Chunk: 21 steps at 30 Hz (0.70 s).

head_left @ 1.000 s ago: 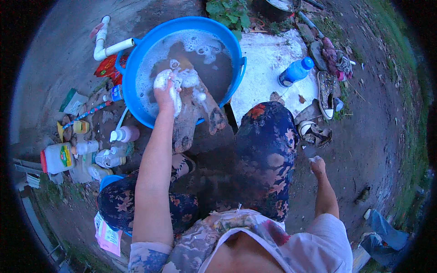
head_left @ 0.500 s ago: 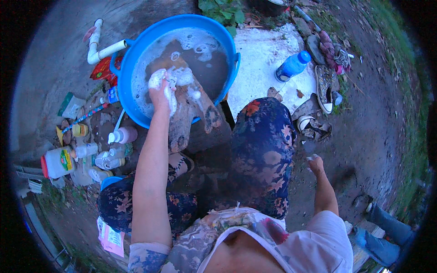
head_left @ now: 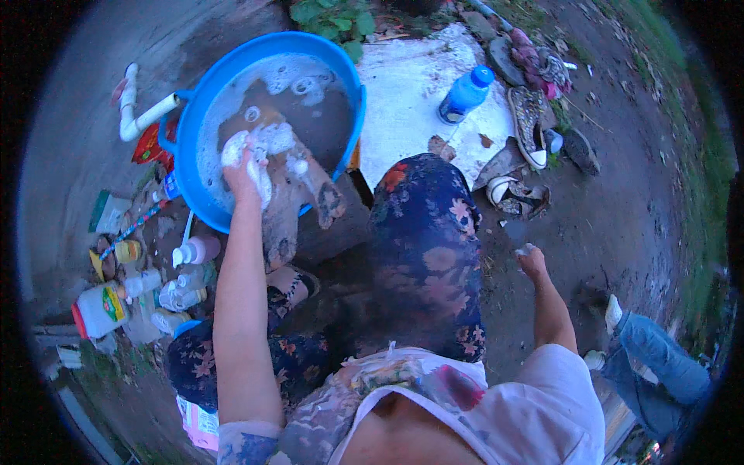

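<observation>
My left hand [head_left: 244,174] is closed on a white, suds-covered thing [head_left: 265,190] over a wooden board [head_left: 288,203]; foam hides its kind. The board leans into a large blue basin [head_left: 355,147] of murky, soapy water, its two legs sticking out over the near rim. Out to the right, above the dirt ground, my right hand [head_left: 532,260] hangs with wet, foamy fingers curled in. Whether anything is inside them I cannot make out. Nearest to it lies a worn shoe with a white toe [head_left: 518,197].
A blue bottle [head_left: 465,94] stands on a white slab [head_left: 399,85]. Beyond are a patterned sneaker [head_left: 528,128] and a dark shoe [head_left: 581,151]. Several bottles and a red-lidded white jar [head_left: 101,310] crowd the left. At lower right are another person's jeans-clad legs [head_left: 659,349].
The view has shifted, moving the basin leftward in the picture. A dark shoe now shows beside the patterned sneaker. The other person's legs have changed position. My left hand stays at the board.
</observation>
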Each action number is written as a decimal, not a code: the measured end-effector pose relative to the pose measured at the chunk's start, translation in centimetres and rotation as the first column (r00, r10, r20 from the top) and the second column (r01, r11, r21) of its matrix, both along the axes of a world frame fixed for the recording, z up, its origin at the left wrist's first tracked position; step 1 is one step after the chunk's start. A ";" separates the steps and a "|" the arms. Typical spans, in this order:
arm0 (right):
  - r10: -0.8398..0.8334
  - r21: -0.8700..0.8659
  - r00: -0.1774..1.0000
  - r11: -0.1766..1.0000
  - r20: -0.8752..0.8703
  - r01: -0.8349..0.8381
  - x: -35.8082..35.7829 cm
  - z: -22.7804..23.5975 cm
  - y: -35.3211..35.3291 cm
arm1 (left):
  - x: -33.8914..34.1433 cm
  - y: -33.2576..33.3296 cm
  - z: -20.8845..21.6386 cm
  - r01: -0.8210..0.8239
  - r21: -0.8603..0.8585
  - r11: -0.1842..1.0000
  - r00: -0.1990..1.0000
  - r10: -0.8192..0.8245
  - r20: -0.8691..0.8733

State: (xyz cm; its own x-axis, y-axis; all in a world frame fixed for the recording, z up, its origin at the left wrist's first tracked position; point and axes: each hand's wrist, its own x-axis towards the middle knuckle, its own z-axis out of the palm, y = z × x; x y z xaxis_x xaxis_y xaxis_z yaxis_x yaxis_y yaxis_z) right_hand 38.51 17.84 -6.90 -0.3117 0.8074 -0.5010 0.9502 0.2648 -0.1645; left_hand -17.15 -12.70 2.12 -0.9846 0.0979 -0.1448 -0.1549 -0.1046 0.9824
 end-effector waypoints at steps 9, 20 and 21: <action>0.066 -0.002 0.994 0.998 0.084 -0.066 4.9 -3.1 2.8 | -0.1 1.0 -0.1 0.109 -0.021 0.994 0.994 -0.110 -0.029; -0.233 0.112 0.972 0.966 -0.033 0.235 10.7 -0.4 -2.5 | 0.3 1.8 0.5 0.134 -0.039 0.990 0.990 -0.136 -0.050; -0.091 0.301 0.987 0.945 -0.131 0.127 7.7 0.4 -3.5 | 0.3 0.9 0.9 0.107 -0.077 0.991 0.992 -0.111 -0.057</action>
State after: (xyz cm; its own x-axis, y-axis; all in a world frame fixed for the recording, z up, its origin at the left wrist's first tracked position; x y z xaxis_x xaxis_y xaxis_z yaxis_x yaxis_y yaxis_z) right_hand 46.19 14.34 -6.48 -0.2535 0.9486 -0.1896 0.9558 0.2155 -0.1998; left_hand -16.83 -11.75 3.03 -0.9758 0.1963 -0.0960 -0.1013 -0.0173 0.9947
